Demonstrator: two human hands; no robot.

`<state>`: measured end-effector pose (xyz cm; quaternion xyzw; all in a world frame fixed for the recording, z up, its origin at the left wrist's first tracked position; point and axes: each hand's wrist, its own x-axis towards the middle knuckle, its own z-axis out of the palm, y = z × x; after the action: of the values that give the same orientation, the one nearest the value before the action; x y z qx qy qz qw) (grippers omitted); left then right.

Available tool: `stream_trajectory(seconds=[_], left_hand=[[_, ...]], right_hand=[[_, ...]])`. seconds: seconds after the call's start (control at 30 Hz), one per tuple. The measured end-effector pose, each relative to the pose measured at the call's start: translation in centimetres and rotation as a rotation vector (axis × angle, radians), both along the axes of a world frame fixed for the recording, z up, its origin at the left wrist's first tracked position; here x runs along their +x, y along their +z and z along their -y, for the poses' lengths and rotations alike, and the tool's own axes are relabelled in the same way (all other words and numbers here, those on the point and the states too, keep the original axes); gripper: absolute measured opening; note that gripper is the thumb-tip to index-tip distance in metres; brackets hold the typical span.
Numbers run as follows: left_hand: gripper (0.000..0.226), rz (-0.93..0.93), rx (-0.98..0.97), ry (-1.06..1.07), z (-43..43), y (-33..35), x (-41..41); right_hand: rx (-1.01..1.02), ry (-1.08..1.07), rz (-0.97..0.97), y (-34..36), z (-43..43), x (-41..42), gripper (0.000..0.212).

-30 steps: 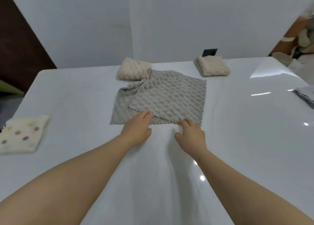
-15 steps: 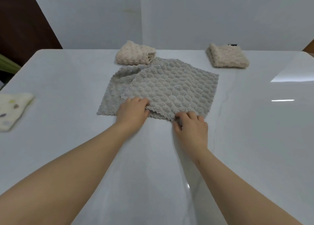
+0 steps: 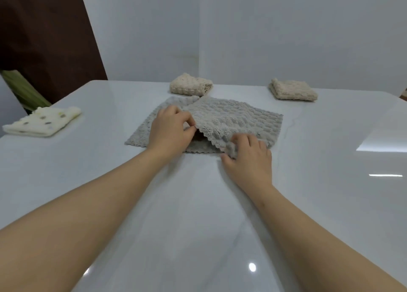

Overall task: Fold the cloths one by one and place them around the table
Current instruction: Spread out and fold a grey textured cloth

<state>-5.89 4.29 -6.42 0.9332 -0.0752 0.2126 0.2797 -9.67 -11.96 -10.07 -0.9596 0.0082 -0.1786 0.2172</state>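
A grey textured cloth (image 3: 237, 117) lies at the middle of the white table (image 3: 198, 214), its upper layer skewed over the lower one. My left hand (image 3: 170, 130) pinches the near edge of the upper layer and lifts it slightly off the layer beneath. My right hand (image 3: 248, 157) grips the near right corner of the same cloth, with fabric bunched under its fingers. Two folded beige cloths lie at the far edge, one (image 3: 190, 86) just behind the grey cloth, the other (image 3: 293, 90) to the right. A folded cream cloth with dots (image 3: 41, 124) sits at the left edge.
A white wall rises right behind the table's far edge. A dark brown panel (image 3: 44, 38) stands at the back left. The table's surface is glossy and shows light reflections on the right.
Both hands went from resting at the grey cloth's near edge to gripping it, and the upper layer's edge is now raised. The camera has tilted, so the dotted cloth sits further in view.
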Motion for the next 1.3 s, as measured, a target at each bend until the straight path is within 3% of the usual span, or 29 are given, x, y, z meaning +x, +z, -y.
stream_trajectory(seconds=[0.3,0.47,0.63,0.77,1.03,1.13,1.3], left_hand=[[0.006,-0.052,-0.062,-0.094,-1.1,0.3,-6.2],[0.006,-0.056,-0.001,-0.158,-2.0,-0.1,-7.7],[0.01,-0.037,0.169,-0.179,-3.7,0.5,-9.0],[0.007,-0.038,0.143,-0.186,-4.5,1.0,-9.6],[0.011,-0.046,0.226,-0.204,-4.1,1.2,-13.6],[0.011,-0.077,0.25,-0.197,-4.5,0.8,-14.8],[0.012,-0.126,0.242,-0.208,-4.9,-0.1,-15.8]], right_hand=[[-0.09,0.062,-0.059,-0.1,-1.0,-4.7,0.064],[-0.205,0.066,-0.049,-0.1,-1.3,-5.2,0.025],[-0.046,0.087,0.08,1.0,-0.7,-6.6,0.014],[0.047,0.18,0.087,2.4,-0.6,-8.0,0.01],[0.234,0.233,0.006,1.8,-0.5,-11.3,0.029],[0.202,0.248,-0.035,1.4,-0.5,-12.0,0.026],[0.174,0.269,-0.07,1.0,-1.2,-12.9,0.04]])
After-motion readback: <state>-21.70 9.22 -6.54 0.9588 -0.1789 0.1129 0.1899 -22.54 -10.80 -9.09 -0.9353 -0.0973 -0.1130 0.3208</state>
